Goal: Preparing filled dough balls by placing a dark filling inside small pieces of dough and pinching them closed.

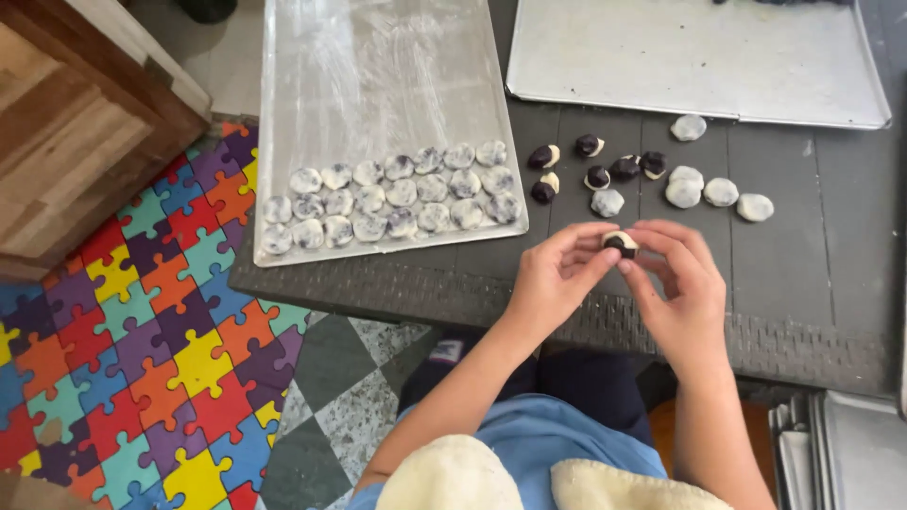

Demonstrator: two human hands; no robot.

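Note:
My left hand (556, 277) and my right hand (682, 283) meet over the near edge of a dark table (812, 283). Together their fingertips pinch a small dough piece (621, 244), half white and half dark brown. Just beyond the hands lie loose two-tone dough pieces (595, 176) and several marbled white-and-dark balls (720, 192). To the left, a metal tray (378, 57) lined with clear film holds rows of marbled balls (397, 200) along its near edge.
A second metal tray (699, 57) lies at the back right. A wooden cabinet (76, 123) stands at the left over a colourful puzzle floor mat (142, 359). Stacked metal trays (850, 453) sit low at the right.

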